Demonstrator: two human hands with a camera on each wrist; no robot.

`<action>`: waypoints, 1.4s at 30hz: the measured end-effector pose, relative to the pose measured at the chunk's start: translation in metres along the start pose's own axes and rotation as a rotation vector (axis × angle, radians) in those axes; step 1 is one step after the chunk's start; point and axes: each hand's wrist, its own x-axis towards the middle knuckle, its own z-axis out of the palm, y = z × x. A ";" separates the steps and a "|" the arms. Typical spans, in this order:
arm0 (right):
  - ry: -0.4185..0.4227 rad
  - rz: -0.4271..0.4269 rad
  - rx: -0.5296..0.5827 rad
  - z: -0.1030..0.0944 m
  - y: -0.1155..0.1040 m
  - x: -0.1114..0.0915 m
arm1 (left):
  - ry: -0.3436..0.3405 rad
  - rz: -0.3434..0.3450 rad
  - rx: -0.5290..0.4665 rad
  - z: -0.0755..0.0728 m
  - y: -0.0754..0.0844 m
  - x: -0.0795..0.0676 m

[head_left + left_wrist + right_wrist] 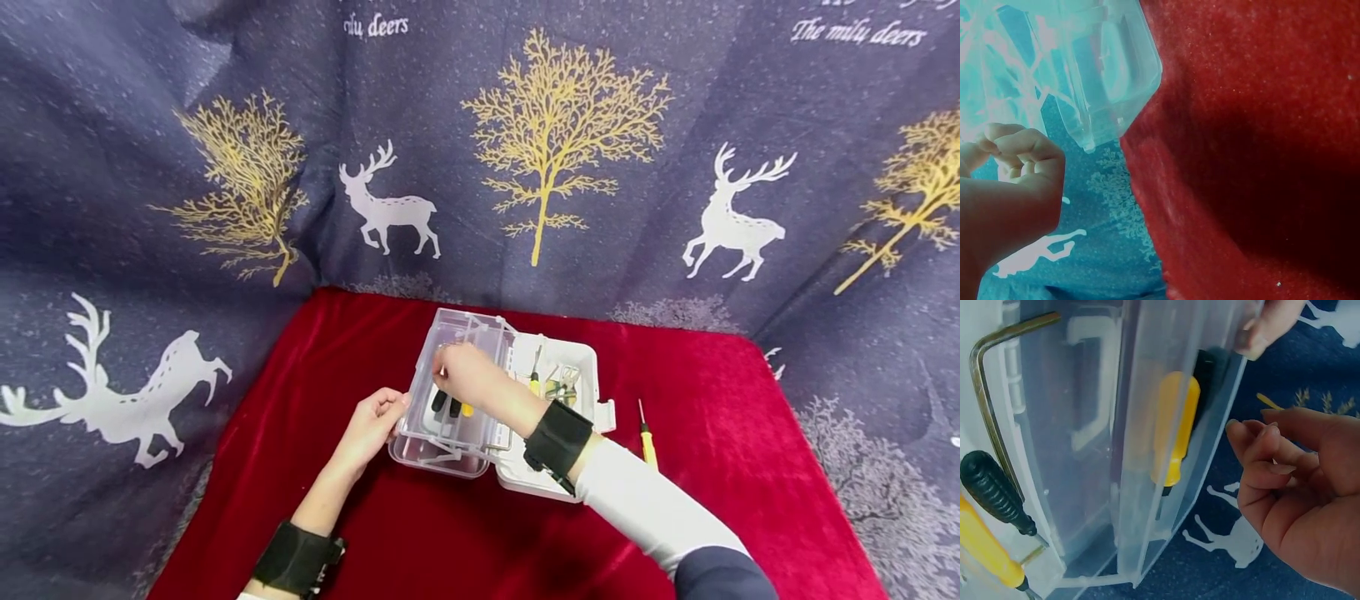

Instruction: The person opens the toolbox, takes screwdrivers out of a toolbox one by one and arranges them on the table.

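on the left edge of the clear lid, which is folded open beside the white case, the left hand is observed pinching the plastic. the right hand is positioned over the lid, fingers bent inward; whether it grips anything, i cannot tell. inside the lid, just beside the right hand, sits a yellow-handled screwdriver, with black handles alongside. right of the lid, the white case contains a hex key; farther right, a second screwdriver lies on red cloth.
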 end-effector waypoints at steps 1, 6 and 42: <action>-0.012 -0.003 -0.007 0.002 0.000 0.001 | -0.002 0.001 0.001 0.001 0.000 0.000; -0.034 -0.029 -0.010 0.007 0.001 0.002 | -0.002 0.004 0.009 0.001 -0.002 0.000; -0.180 0.138 0.071 0.017 0.006 0.017 | 0.022 -0.011 -0.005 0.004 -0.003 0.000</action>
